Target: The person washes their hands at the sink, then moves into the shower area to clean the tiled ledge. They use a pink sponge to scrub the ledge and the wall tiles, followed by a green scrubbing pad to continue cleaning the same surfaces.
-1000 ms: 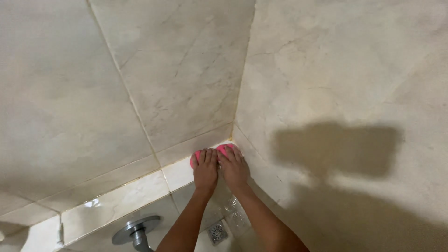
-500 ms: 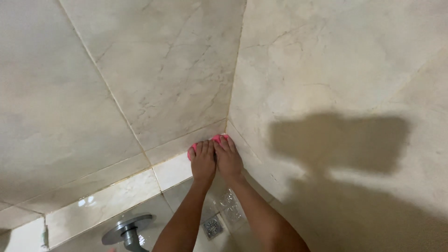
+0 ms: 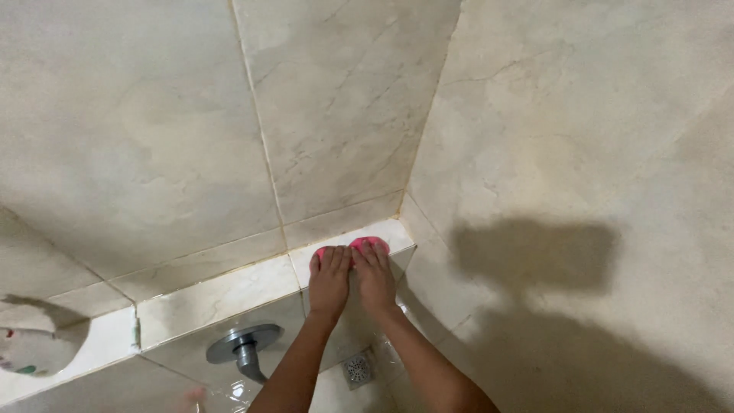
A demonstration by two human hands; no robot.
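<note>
Two hands (image 3: 352,279) pressing one pink sponge (image 3: 365,245), one ledge (image 3: 222,294)

A bright pink pad (image 3: 365,245) lies on cream, grey-veined marble tiles (image 3: 336,115) beside a silver spout (image 3: 243,348).

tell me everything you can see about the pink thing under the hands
The pink thing is bright pink and mostly hidden; only its rounded far edge shows past the fingertips. It lies flat on the pale tiled ledge near the wall corner. The left hand and right hand press on it side by side. Its material cannot be told.
</note>
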